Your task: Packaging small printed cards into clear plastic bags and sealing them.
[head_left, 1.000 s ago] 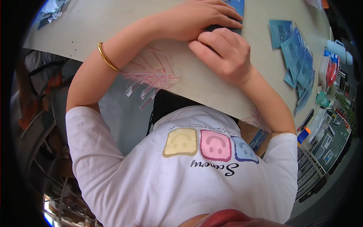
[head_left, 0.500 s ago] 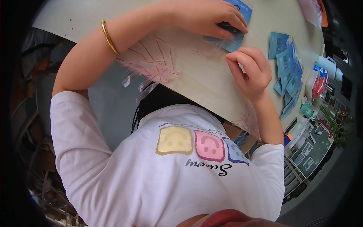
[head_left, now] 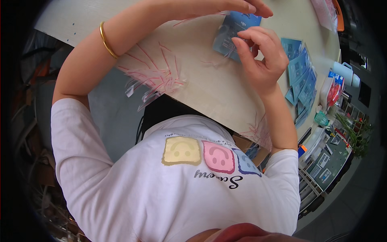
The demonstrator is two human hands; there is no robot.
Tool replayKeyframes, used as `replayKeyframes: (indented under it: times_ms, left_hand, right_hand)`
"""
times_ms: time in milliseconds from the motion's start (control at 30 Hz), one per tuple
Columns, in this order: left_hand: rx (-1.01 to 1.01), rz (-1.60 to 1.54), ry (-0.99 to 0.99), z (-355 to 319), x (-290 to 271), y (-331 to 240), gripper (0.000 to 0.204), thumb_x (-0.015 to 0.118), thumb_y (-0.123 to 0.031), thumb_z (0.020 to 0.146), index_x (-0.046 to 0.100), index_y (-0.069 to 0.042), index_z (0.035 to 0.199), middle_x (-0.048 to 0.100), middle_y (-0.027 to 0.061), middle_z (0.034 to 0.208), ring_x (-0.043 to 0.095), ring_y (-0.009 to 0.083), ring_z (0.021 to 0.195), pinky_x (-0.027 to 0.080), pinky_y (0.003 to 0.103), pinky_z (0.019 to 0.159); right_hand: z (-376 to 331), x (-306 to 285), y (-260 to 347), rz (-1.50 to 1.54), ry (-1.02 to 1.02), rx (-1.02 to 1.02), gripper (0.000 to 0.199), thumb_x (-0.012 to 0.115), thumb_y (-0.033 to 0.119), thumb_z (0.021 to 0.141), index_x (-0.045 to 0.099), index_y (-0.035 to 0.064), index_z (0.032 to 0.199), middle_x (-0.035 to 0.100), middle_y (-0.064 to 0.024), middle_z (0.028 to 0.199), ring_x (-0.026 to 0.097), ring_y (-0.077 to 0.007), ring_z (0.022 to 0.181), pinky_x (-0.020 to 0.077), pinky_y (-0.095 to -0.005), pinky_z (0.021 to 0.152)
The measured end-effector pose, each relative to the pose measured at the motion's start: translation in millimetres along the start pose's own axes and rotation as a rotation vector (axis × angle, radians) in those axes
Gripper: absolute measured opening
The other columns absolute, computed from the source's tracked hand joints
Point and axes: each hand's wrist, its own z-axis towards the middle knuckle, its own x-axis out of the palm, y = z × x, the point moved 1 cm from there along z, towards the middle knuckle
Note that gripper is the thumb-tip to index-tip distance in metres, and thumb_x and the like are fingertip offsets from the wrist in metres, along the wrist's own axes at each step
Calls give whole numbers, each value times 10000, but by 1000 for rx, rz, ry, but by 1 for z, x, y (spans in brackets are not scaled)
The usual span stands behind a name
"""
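Note:
A flat blue packet (head_left: 226,37) with pale print lies on the table under both hands. My left hand (head_left: 246,7) reaches over its far edge, fingers stretched out, partly cut off by the picture's top. A clear strip with a red line (head_left: 197,17) shows beside the left wrist; whether the hand touches it is unclear. My right hand (head_left: 264,58) is over the packet's right side, thumb and forefinger curled close together. What they pinch, if anything, cannot be made out. A thin clear strip (head_left: 217,61) lies at the packet's near edge.
Several clear strips with red lines (head_left: 159,78) are heaped at the table's near left edge, and more (head_left: 258,131) near my right elbow. Overlapping blue packets (head_left: 300,78) lie at the right. Beyond stand a light-blue jug (head_left: 344,72) and a container with red contents (head_left: 334,92).
My left hand has moved off the packet toward the far edge, its fingers straightened. My right hand has moved up over the packet. A red-lined strip now shows beside the left wrist.

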Motion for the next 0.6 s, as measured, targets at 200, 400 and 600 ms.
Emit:
replayKeyframes:
  times_ms: [200,400,600]
  left_hand:
    - [24,-242,-33,3,2,-3,375,540,-234,1098,619,0,1381,668,99,1305,619,146,1167,506,297,1018]
    - [172,214,-33,-3,4,-4,367,558,-236,1087,637,15,1342,688,93,1255,626,144,1136,507,292,993]
    - [234,901,198,-15,13,-4,347,672,-89,893,685,26,1220,670,202,1253,637,373,1138,521,409,969]
  right_hand:
    - [32,20,9,532,-41,521,135,790,53,905,739,-21,1006,711,-9,882,627,-66,738,473,-199,604]
    - [18,-16,9,902,45,774,118,810,72,859,768,6,948,722,6,823,608,-43,710,460,-188,616]
    - [-14,-13,7,291,399,633,67,782,63,847,773,45,910,671,-22,864,569,-72,654,444,-234,600]
